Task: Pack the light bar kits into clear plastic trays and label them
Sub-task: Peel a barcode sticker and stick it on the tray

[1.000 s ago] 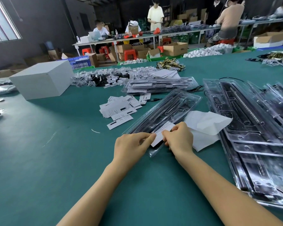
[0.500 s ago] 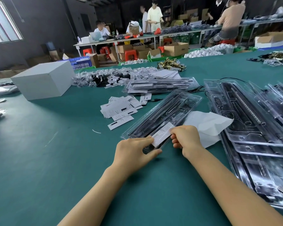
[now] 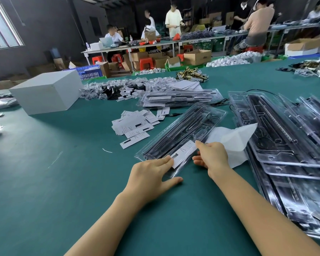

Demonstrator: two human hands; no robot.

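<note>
A clear plastic tray point(image 3: 196, 121) with a black light bar kit inside lies slantwise on the green table point(image 3: 54, 191). A white label point(image 3: 185, 151) lies on the tray's near end. My left hand point(image 3: 150, 176) presses the label's near end with straight fingers, its thumb stretched out on the table. My right hand point(image 3: 213, 156) touches the label's far corner with its index fingertip, and its thumb sits beside the tray's right edge.
A white sheet point(image 3: 231, 141) lies right of the tray. Overlapping clear trays point(image 3: 288, 137) fill the right side. Loose labels point(image 3: 135, 125), a stack of packed trays point(image 3: 177, 97), bagged small parts point(image 3: 113, 89) and a white box point(image 3: 46, 91) lie beyond. People work at far tables.
The label, pinched between both hands before, now lies flat on the tray. My left hand has flattened onto it, and my right hand has slid to its far corner.
</note>
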